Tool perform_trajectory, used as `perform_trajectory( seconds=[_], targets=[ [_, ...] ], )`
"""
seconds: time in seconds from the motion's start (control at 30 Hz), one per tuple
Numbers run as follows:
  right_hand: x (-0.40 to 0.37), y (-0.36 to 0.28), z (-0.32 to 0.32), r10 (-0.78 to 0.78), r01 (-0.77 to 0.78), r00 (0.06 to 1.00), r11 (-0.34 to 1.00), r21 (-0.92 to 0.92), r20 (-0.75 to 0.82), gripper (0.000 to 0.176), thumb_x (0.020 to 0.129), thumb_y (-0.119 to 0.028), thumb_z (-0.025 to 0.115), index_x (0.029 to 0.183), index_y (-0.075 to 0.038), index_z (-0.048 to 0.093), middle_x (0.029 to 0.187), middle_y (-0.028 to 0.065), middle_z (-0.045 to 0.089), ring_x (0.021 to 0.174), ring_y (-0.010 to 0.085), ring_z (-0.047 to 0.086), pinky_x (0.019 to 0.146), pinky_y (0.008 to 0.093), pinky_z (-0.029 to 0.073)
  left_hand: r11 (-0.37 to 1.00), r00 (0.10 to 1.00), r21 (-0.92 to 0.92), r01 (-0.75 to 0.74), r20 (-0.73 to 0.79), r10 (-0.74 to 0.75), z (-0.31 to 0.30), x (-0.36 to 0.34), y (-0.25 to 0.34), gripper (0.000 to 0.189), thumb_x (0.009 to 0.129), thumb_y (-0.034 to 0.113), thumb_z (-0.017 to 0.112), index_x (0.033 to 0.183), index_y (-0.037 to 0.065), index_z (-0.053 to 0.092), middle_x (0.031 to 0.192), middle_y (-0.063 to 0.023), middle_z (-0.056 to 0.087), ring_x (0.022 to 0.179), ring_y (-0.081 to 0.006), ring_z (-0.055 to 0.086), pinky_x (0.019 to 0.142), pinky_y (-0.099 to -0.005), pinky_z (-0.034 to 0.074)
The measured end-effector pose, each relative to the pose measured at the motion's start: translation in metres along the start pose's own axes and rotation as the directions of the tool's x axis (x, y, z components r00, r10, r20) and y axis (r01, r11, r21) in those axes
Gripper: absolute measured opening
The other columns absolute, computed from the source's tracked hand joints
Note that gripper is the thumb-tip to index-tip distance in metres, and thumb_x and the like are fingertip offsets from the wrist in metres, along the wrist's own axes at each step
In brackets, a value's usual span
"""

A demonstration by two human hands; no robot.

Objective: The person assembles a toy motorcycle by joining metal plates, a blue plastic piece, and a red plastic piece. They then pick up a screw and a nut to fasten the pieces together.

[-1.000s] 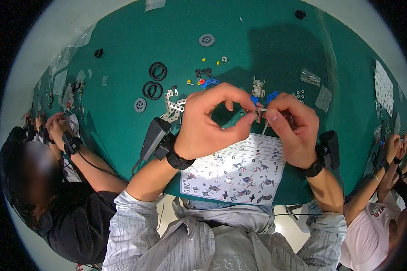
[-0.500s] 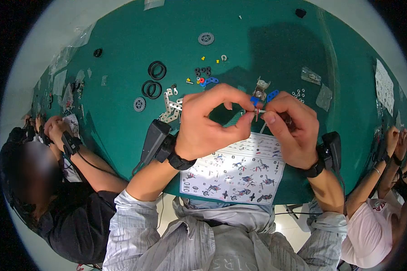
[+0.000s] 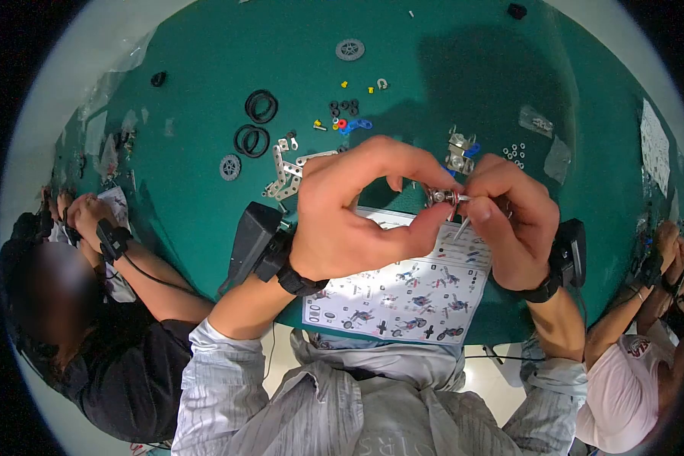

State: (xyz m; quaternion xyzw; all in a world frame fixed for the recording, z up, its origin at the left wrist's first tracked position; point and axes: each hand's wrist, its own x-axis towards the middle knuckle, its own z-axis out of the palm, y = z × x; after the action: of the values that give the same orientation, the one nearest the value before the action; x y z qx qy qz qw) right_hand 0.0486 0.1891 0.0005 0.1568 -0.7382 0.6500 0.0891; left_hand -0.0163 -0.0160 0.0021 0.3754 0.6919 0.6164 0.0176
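Observation:
My left hand (image 3: 357, 213) and my right hand (image 3: 509, 220) meet above a green table (image 3: 205, 190). Between their fingertips sits a small metal assembly (image 3: 439, 197). My left thumb and forefinger pinch it from the left. My right fingers grip its right end, along with a thin metal tool (image 3: 461, 226) that points down. Both wrists wear black bands with a black device attached. Under my hands lies a printed instruction sheet (image 3: 403, 292).
Loose parts lie beyond my hands: black rubber rings (image 3: 254, 121), grey wheels (image 3: 349, 50), metal strips (image 3: 281, 171), small coloured pieces (image 3: 349, 121), a metal bracket (image 3: 460, 156), washers (image 3: 515, 150), plastic bags. One person sits at my left (image 3: 91, 228), another at my right (image 3: 646, 266).
Both hands have come closer to the camera and look larger. The red part seen between the fingers earlier is no longer visible; the metal assembly shows there instead.

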Motion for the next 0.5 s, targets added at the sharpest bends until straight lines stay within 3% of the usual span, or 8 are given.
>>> perform_trajectory(
  seconds=[0.1, 0.2, 0.5],
  targets=[
    [0.001, 0.0, -0.001, -0.073, 0.073, 0.997, 0.997, -0.027, 0.006, 0.008, 0.092, -0.005, 0.066, 0.089, 0.002, 0.063, 0.077, 0.0081, 0.059, 0.063, 0.0151, 0.05, 0.055, 0.0276, 0.036, 0.999, 0.998, 0.012, -0.047, 0.047, 0.046, -0.003, 0.0, -0.002, 0.035, 0.065, -0.012, 0.077, 0.097, -0.001, 0.066, 0.092, -0.0119, 0.072, 0.085, -0.0212, 0.072, 0.08, -0.0324, 0.051],
    [0.003, -0.005, -0.002, -0.07, 0.071, 0.997, 0.997, -0.039, 0.021, 0.008, 0.091, -0.004, 0.067, 0.089, 0.002, 0.063, 0.077, 0.0085, 0.06, 0.063, 0.0163, 0.051, 0.055, 0.0285, 0.037, 0.995, 0.99, -0.052, -0.09, -0.112, 0.084, 0.007, 0.003, -0.007, 0.029, 0.062, -0.001, 0.082, 0.089, 0.007, 0.074, 0.085, -0.0016, 0.075, 0.068, -0.0134, 0.067, 0.058, -0.0258, 0.05],
    [0.002, -0.002, -0.003, -0.091, 0.091, 0.996, 0.996, -0.017, 0.024, 0.007, 0.091, -0.004, 0.067, 0.09, 0.003, 0.064, 0.078, 0.0092, 0.06, 0.065, 0.0178, 0.053, 0.056, 0.0294, 0.038, 0.991, 0.987, -0.077, -0.11, -0.125, 0.1, 0.008, 0.001, -0.01, 0.03, 0.062, -0.002, 0.081, 0.09, 0.006, 0.074, 0.085, -0.0013, 0.075, 0.068, -0.0134, 0.067, 0.058, -0.0253, 0.05]
  ],
)
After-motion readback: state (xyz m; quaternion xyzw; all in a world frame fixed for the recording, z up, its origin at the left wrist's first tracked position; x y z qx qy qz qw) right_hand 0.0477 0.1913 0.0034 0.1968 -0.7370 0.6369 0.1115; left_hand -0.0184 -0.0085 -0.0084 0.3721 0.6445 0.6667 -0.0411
